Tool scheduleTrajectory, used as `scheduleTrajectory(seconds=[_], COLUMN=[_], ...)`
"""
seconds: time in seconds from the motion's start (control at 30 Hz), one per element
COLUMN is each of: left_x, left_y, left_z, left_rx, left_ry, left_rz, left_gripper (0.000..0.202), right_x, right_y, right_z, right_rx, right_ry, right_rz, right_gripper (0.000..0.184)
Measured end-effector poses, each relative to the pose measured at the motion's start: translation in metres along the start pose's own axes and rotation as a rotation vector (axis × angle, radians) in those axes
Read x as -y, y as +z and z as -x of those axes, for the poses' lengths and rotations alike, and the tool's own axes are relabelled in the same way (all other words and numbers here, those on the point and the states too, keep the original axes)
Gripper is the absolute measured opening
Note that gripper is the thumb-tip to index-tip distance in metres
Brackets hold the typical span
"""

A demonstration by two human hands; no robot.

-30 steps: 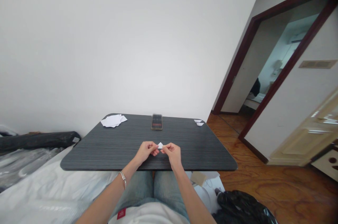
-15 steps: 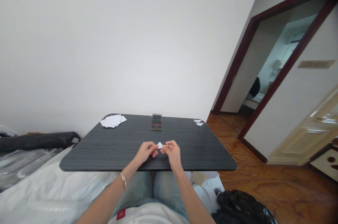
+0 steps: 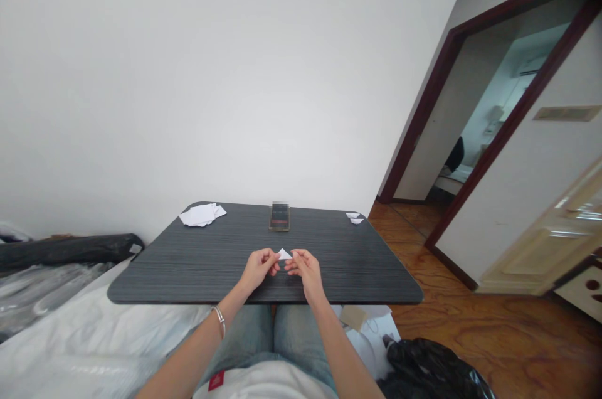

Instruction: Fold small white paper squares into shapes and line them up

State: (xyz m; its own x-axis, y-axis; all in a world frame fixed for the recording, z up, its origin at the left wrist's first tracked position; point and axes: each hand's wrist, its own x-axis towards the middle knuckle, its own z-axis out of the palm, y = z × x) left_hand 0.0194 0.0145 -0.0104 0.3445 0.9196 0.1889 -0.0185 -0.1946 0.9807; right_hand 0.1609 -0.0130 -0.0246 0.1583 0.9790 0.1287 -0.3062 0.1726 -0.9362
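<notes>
1. Left hand (image 3: pixel 259 267) had the left end of a small white folded paper (image 3: pixel 285 255) pinched between thumb and forefinger; other fingers curled underneath. Grip closed up, fingertips together on the paper.
2. Right hand (image 3: pixel 306 270) was at the paper's right corner, fingers loosely bent and a bit spread. Couldn't tell if the fingertips had hold of it or were just beside it.
3. Folded paper sat between the two hands, peak pointing away from the person, over the near middle part of the dark table (image 3: pixel 188 273). Left fingers hid its left end.
4. Phone-like device (image 3: pixel 279 217) lay straight ahead beyond the paper, near the table's far edge, well apart from the hands. Screen text too small to read.
5. Stack of white paper (image 3: pixel 198 216), sheets loosely overlapped, was at the far left corner.
6. Two small folded pieces (image 3: pixel 356 221) lay at the far right corner, one beyond the other.
7. Metal bracelet (image 3: pixel 221 322) was on the left wrist.
8. White wall (image 3: pixel 263 85) rose behind the table's far edge.
9. Off the table: black-wrapped roll (image 3: pixel 70 250) and clear plastic (image 3: pixel 51 289) at left; cardboard piece (image 3: pixel 353 317) and black plastic bag (image 3: pixel 433 369) low at right.
</notes>
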Motion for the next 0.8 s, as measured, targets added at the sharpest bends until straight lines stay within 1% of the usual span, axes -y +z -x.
scheduleTrajectory(seconds=[0.07,0.17,0.4,0.63,0.8], left_x=[0.0003,0.0010,0.0006,-0.0011,-0.0027], left_y=[-0.0005,-0.0005,0.0010,0.0047,0.0041], left_z=[-0.0001,-0.0001,0.0010,0.0021,0.0035], left_rx=[0.017,0.043,0.094,0.202,0.195], left_ry=[-0.003,-0.011,-0.022,-0.026,0.008], left_rz=[0.002,0.003,0.014,0.010,-0.012], left_gripper=[0.030,0.030,0.030,0.032,0.032], right_x=[0.0003,-0.0003,0.0016,0.0010,-0.0021], right_y=[0.0013,0.0021,0.0006,0.0001,-0.0012], right_z=[0.0009,0.0029,0.0051,0.0077,0.0069], right_rx=[0.060,0.116,0.140,0.181,0.204], right_ry=[0.018,-0.003,-0.021,-0.031,-0.047], right_rz=[0.059,0.120,0.105,0.138,0.206], right_gripper=[0.027,0.027,0.028,0.025,0.022])
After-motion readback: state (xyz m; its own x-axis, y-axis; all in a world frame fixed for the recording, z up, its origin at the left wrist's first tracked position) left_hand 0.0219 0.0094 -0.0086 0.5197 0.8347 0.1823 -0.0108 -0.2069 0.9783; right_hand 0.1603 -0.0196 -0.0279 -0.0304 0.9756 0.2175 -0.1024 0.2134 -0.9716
